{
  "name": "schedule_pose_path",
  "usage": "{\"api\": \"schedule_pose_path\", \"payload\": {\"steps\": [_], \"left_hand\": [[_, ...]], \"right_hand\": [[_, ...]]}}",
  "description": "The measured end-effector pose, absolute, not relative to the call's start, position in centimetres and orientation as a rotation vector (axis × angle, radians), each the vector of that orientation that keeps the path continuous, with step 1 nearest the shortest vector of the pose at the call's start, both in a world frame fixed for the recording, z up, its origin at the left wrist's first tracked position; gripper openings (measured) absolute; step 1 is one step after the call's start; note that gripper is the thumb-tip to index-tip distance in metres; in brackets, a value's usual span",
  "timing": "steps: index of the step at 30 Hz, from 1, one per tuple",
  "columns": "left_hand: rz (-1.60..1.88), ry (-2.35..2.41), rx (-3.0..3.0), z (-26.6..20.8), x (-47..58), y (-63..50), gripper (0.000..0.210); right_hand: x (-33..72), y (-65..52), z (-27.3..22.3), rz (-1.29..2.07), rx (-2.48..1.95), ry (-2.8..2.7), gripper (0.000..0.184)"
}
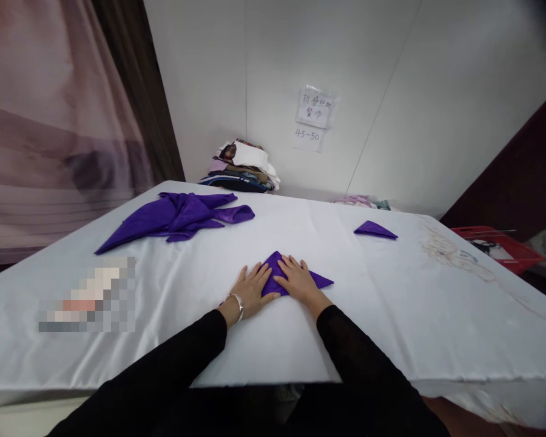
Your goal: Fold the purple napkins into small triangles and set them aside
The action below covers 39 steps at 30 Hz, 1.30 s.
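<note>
A purple cloth napkin (pixel 276 262), folded into a triangle, lies flat on the white tablecloth (pixel 273 352) in front of me. On its left part rests my left hand (pixel 251 290), palm down with fingers spread, a silver bracelet at the wrist. My right hand (pixel 299 282) presses flat on its right part, fingers stretched out. Both hands cover much of the napkin; its top point and right corner show. Farther right on the cloth sits a smaller folded purple triangle (pixel 375 230). A loose heap of purple napkins (pixel 177 220) lies at the back left.
A stack of folded clothes (pixel 241 167) stands behind the table against the wall, below a paper sign (pixel 316 108). A red basket (pixel 500 247) is past the right edge. A blurred-out item (pixel 91 297) lies at left, near a pinkish curtain (pixel 50 121).
</note>
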<state>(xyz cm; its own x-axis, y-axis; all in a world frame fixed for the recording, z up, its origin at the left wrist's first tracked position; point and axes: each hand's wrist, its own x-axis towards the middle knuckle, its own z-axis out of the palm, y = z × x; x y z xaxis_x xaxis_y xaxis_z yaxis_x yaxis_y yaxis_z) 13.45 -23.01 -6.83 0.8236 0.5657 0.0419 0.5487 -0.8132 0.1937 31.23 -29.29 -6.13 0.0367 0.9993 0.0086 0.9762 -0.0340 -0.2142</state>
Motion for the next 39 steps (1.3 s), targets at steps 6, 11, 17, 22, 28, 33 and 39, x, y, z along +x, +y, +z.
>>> {"api": "schedule_pose_path", "payload": {"steps": [6,11,17,22,28,33,39], "left_hand": [[0.084,0.958,2.810,-6.0,11.1,-23.1,0.076],[-0.005,0.969,2.824,-6.1,7.7,-22.9,0.075],[0.054,1.055,2.781,-3.5,8.9,-23.3,0.073],[0.213,0.876,2.892,-4.0,13.7,-23.9,0.075],[0.126,0.888,2.870,-7.2,14.7,-23.4,0.078],[0.139,0.871,2.871,-7.4,14.5,-23.3,0.077],[0.156,0.860,2.863,-7.6,14.6,-23.3,0.076]], "right_hand": [[31.3,-29.3,-6.0,0.229,-2.128,-2.058,0.063],[31.2,-29.4,-5.9,0.233,-2.118,-2.047,0.063],[31.1,-29.5,-5.8,0.226,-2.126,-2.048,0.063],[31.1,-29.5,-5.8,0.202,-2.137,-2.050,0.060],[31.3,-29.3,-6.0,0.203,-2.145,-2.059,0.062],[31.2,-29.4,-6.0,0.222,-2.150,-2.057,0.063],[31.5,-29.7,-5.9,0.235,-2.181,-2.040,0.065]]}}
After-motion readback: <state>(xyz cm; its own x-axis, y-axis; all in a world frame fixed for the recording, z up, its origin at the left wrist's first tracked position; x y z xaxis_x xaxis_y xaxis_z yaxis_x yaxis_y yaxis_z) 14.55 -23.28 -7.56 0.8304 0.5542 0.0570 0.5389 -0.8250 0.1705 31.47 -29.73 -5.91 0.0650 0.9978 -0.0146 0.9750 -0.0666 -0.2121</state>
